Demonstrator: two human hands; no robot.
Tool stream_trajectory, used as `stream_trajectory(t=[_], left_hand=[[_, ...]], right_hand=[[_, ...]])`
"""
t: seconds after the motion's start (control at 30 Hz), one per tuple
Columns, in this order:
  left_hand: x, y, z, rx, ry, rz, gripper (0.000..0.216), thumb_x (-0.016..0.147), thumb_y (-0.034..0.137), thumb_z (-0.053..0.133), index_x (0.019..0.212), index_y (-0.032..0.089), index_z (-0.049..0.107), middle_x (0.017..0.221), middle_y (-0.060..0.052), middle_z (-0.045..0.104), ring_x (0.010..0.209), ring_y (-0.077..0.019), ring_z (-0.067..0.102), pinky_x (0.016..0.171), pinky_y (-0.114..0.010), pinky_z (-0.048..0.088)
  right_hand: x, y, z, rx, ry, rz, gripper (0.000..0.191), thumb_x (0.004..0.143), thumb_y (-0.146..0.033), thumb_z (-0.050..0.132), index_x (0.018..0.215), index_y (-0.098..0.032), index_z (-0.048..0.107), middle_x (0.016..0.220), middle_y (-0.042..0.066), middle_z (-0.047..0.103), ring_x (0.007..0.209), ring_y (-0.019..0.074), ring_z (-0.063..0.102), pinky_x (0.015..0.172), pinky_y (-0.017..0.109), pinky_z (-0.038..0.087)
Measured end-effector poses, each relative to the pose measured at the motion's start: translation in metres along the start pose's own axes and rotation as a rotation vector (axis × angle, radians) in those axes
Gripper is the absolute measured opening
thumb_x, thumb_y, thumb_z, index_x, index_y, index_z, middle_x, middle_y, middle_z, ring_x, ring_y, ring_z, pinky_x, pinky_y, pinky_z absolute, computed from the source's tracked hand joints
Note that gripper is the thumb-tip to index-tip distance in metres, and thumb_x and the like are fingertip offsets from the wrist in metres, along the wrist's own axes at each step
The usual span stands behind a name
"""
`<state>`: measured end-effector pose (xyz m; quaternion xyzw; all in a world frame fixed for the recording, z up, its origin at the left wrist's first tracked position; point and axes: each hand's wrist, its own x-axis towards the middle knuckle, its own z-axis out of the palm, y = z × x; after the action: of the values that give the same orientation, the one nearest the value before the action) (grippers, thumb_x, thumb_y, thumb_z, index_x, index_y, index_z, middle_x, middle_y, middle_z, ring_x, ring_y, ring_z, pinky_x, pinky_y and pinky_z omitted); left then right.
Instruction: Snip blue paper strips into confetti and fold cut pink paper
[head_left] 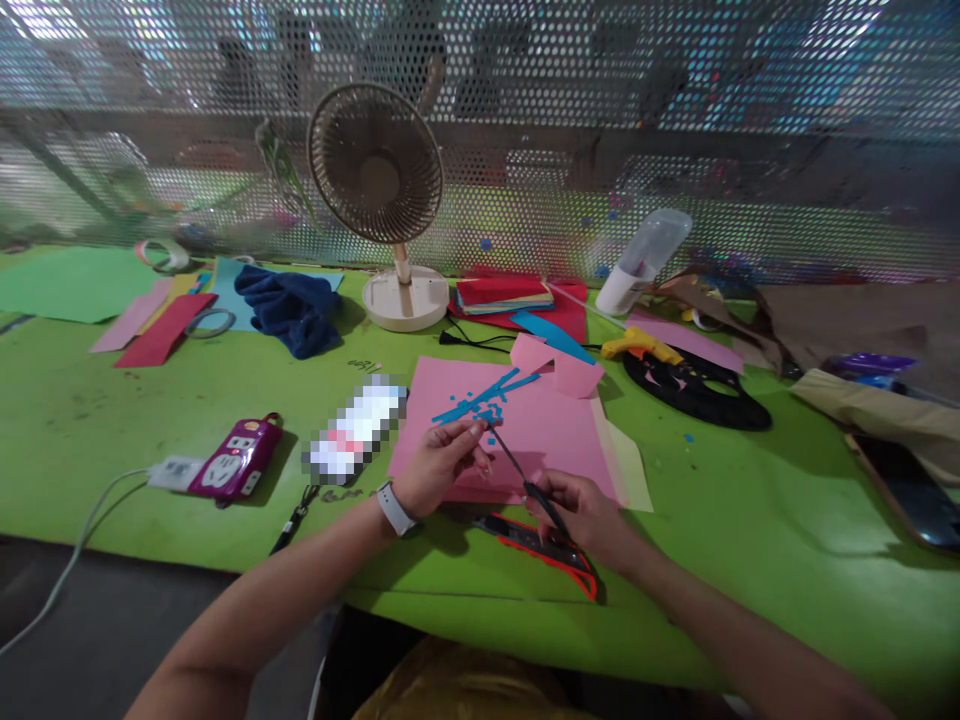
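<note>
My right hand is closed around the dark handles of a pair of scissors, whose blades reach up and left. Close to the blade tips, my left hand has its fingers pinched on a blue paper strip, mostly hidden by the fingertips. Beyond the fingers, several blue paper strips and tiny cut blue bits lie scattered over pink paper sheets. A black and red utility knife rests below my right hand, partly covered by it.
Left of the paper are a phone and a purple power bank with a white cable. A fan and blue cloth stand behind. On the right are a black cutout, a yellow tool and another phone.
</note>
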<state>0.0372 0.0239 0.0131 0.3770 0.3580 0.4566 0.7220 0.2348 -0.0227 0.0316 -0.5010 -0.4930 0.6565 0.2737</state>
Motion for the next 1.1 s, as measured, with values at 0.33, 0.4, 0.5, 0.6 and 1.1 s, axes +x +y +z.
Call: stream_trajectory(t=[0.33, 0.4, 0.5, 0.6, 1.1], left_hand=[[-0.0010, 0.0068, 0.0037, -0.046, 0.055, -0.007, 0.027, 0.072, 0.038, 0.075, 0.080, 0.013, 0.072, 0.061, -0.004, 0.068, 0.048, -0.0100, 0.059, 0.056, -0.023, 0.048], [-0.0012, 0.0068, 0.0035, -0.038, 0.056, -0.009, 0.028, 0.073, 0.039, 0.074, 0.081, 0.012, 0.072, 0.062, -0.004, 0.068, 0.048, -0.0098, 0.059, 0.056, -0.022, 0.048], [-0.0015, 0.0071, 0.0031, -0.037, 0.054, -0.010, 0.029, 0.074, 0.039, 0.073, 0.083, 0.011, 0.072, 0.056, -0.003, 0.066, 0.048, -0.0097, 0.058, 0.055, -0.021, 0.047], [-0.0015, 0.0076, 0.0034, -0.041, 0.051, -0.009, 0.031, 0.073, 0.040, 0.073, 0.085, 0.011, 0.072, 0.055, -0.002, 0.065, 0.048, -0.0097, 0.059, 0.055, -0.021, 0.048], [-0.0013, 0.0064, 0.0027, -0.045, 0.037, 0.018, 0.031, 0.075, 0.040, 0.072, 0.085, 0.011, 0.072, 0.056, -0.003, 0.065, 0.048, -0.0098, 0.058, 0.058, -0.023, 0.049]], right_hand=[[0.0026, 0.0027, -0.0038, -0.018, 0.028, -0.015, 0.048, 0.063, -0.060, 0.074, 0.069, -0.019, 0.050, 0.052, -0.006, 0.052, 0.044, 0.0081, 0.048, 0.044, 0.022, 0.038], [0.0027, 0.0042, -0.0042, -0.022, 0.023, -0.020, 0.047, 0.065, -0.060, 0.073, 0.069, -0.019, 0.050, 0.052, -0.005, 0.052, 0.044, 0.0080, 0.048, 0.044, 0.022, 0.039], [0.0021, 0.0030, -0.0040, -0.021, 0.025, -0.020, 0.047, 0.064, -0.060, 0.072, 0.069, -0.019, 0.050, 0.051, -0.005, 0.052, 0.044, 0.0079, 0.048, 0.045, 0.022, 0.039], [0.0019, 0.0006, -0.0034, -0.023, 0.028, -0.002, 0.047, 0.062, -0.059, 0.075, 0.069, -0.019, 0.050, 0.051, -0.005, 0.053, 0.044, 0.0081, 0.048, 0.044, 0.022, 0.038], [0.0003, 0.0014, -0.0039, -0.023, 0.002, 0.013, 0.048, 0.066, -0.063, 0.070, 0.071, -0.019, 0.049, 0.054, -0.004, 0.056, 0.047, 0.0104, 0.052, 0.047, 0.024, 0.038]])
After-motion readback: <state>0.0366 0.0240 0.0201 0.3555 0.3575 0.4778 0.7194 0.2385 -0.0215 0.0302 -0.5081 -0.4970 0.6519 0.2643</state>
